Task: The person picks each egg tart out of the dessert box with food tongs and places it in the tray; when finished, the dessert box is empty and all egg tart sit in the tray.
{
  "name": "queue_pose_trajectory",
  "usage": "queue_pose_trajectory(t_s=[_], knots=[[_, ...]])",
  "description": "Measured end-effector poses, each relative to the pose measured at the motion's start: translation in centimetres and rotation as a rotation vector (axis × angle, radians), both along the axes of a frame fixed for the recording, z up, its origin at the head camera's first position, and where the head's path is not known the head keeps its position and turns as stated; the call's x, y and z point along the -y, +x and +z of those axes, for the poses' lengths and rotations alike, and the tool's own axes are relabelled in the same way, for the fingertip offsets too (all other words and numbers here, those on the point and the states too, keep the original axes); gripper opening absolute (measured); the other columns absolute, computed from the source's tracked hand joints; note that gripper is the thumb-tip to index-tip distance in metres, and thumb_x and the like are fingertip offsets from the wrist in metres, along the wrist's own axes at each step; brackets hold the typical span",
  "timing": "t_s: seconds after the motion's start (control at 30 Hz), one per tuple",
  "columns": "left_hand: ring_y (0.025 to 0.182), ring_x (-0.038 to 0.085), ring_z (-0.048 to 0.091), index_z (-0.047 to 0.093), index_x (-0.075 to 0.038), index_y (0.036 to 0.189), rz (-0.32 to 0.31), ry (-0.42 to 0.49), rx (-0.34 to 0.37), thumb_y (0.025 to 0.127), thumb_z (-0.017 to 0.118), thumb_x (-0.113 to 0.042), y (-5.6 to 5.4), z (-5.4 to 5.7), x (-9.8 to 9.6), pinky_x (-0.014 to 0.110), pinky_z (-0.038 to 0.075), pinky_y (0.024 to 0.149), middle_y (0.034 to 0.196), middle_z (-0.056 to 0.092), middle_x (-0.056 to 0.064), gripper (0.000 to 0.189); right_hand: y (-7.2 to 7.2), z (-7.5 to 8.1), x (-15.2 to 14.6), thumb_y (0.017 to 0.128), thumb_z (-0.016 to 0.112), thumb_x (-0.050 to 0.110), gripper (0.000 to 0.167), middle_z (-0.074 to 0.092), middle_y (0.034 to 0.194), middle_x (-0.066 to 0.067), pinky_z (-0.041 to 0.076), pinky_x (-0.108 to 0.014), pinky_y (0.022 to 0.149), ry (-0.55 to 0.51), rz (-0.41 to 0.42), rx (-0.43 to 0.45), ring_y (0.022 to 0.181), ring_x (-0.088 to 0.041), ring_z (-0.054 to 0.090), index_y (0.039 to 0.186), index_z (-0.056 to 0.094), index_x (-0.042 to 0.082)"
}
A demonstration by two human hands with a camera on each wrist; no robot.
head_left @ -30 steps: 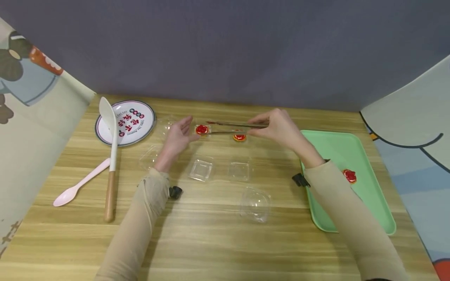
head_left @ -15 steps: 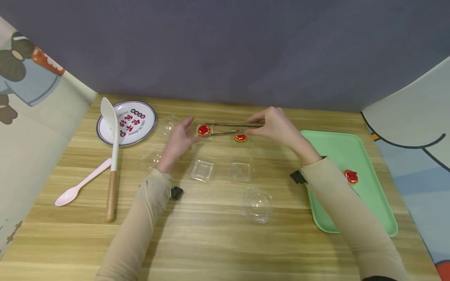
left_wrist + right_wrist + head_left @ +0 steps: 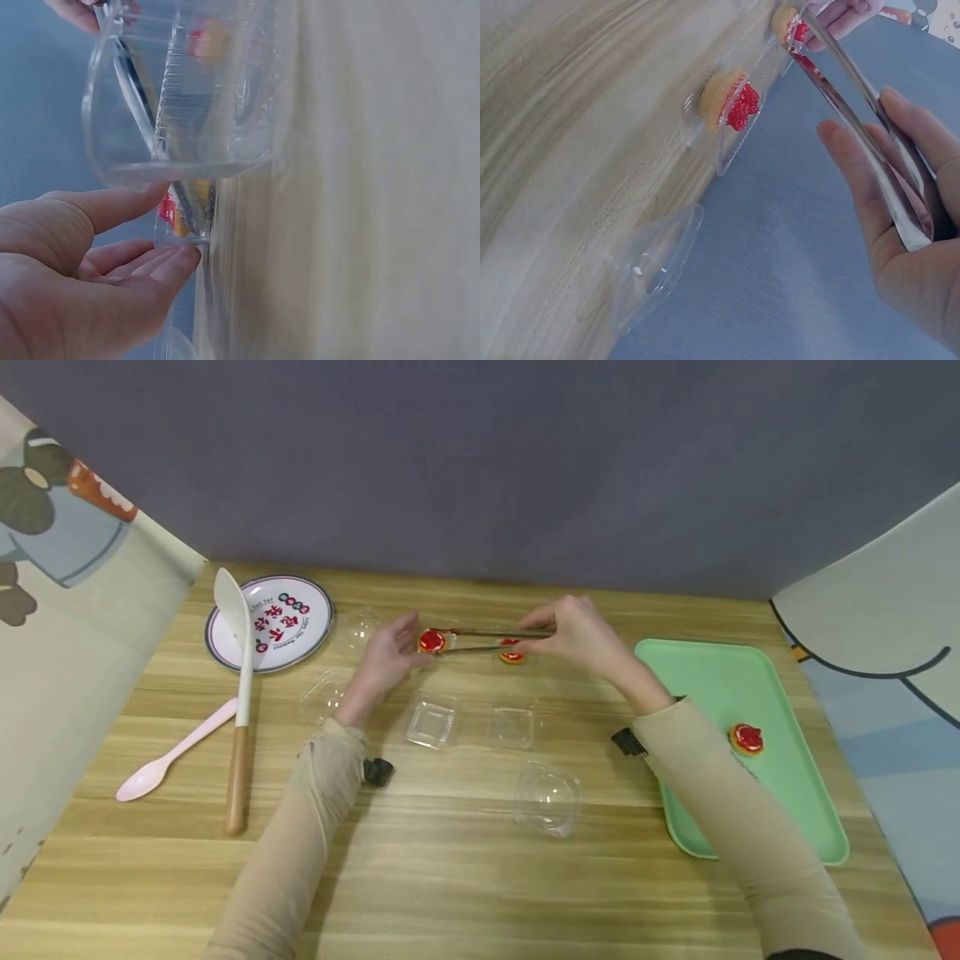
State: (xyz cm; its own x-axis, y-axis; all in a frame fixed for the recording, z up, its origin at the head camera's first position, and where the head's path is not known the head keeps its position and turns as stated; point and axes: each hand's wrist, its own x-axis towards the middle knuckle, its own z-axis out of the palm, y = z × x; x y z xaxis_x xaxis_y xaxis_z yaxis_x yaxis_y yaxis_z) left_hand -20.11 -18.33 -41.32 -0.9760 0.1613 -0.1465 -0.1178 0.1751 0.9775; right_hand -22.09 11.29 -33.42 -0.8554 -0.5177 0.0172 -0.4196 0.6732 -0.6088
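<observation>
My right hand point(image 3: 581, 631) grips a pair of metal tongs point(image 3: 859, 124). The tongs' tips lie on either side of a small tart with a red topping point(image 3: 432, 641), which sits in a clear plastic box at the back. My left hand point(image 3: 387, 654) is beside that box, thumb and fingers extended and apart; in the left wrist view the fingertips point(image 3: 187, 259) are right at the box's edge. A second red-topped tart point(image 3: 731, 101) sits in another clear box to the right, partly under the tongs in the head view.
A green tray point(image 3: 780, 810) with one more tart point(image 3: 747, 739) stands right. Empty clear boxes point(image 3: 431, 722) and clear lids point(image 3: 547, 797) lie mid-table. On the left are a patterned plate point(image 3: 292, 647), a long-handled ladle-like utensil point(image 3: 238, 735) and a pink spoon point(image 3: 176, 750).
My right hand has moved slightly left and toward me with the tongs, whose tips now sit lower around the tart. The left hand has stayed nearly in place.
</observation>
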Motion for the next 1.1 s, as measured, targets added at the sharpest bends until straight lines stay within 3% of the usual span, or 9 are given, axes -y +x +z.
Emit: queue_pose_trajectory(t_s=[0.17,0.27,0.33,0.4,0.5,1.1], knots=[[0.16,0.031,0.026,0.018,0.001,0.168,-0.023,0.027,0.017,0.094,0.07,0.014,0.0,-0.1,0.3,0.037,0.028,0.129,0.175,0.02,0.018,0.091,0.2,-0.2,0.1,0.093,0.086,0.015,0.031,0.077,0.123,-0.016,0.043,-0.031,0.064,-0.003,-0.003,0.012,0.053,-0.013,0.033,0.121,0.081,0.003],[0.16,0.031,0.026,0.018,0.0,0.168,-0.03,0.006,0.029,0.095,0.07,0.012,0.0,-0.2,0.4,0.037,0.028,0.13,0.175,0.021,0.017,0.091,0.4,-0.4,0.2,0.094,0.086,0.015,0.031,0.076,0.125,-0.015,0.051,-0.032,0.069,-0.009,-0.013,0.03,0.061,-0.014,0.06,0.122,0.081,0.004],[0.16,0.031,0.026,0.018,0.0,0.169,-0.035,-0.005,0.034,0.095,0.07,0.012,0.0,-0.3,0.4,0.038,0.027,0.13,0.175,0.022,0.017,0.09,0.5,-0.5,0.3,0.093,0.086,0.014,0.031,0.076,0.125,-0.015,0.058,-0.035,0.081,-0.019,-0.016,0.041,0.086,-0.022,0.075,0.122,0.081,0.004],[0.16,0.032,0.027,0.019,0.0,0.169,-0.04,-0.013,0.037,0.096,0.07,0.011,0.1,-0.4,0.4,0.039,0.027,0.13,0.174,0.023,0.017,0.09,0.6,-0.5,0.3,0.093,0.086,0.014,0.031,0.076,0.125,-0.015,0.061,-0.041,0.09,-0.025,-0.015,0.047,0.112,-0.028,0.075,0.122,0.081,0.003],[0.159,0.032,0.028,0.02,0.0,0.168,-0.04,-0.02,0.036,0.096,0.07,0.011,0.1,-0.5,0.4,0.04,0.028,0.13,0.174,0.025,0.016,0.089,0.7,-0.6,0.2,0.093,0.086,0.014,0.031,0.076,0.125,-0.014,0.062,-0.046,0.096,-0.035,-0.01,0.05,0.116,-0.031,0.073,0.122,0.081,0.003],[0.156,0.035,0.035,0.027,0.0,0.167,-0.011,0.01,0.012,0.094,0.072,0.011,0.7,-0.7,0.5,0.039,0.033,0.128,0.171,0.032,0.019,0.086,1.3,-0.5,-0.5,0.093,0.086,0.017,0.032,0.077,0.124,-0.014,0.059,-0.053,0.104,-0.066,-0.054,0.057,0.118,-0.034,0.073,0.123,0.081,0.005]])
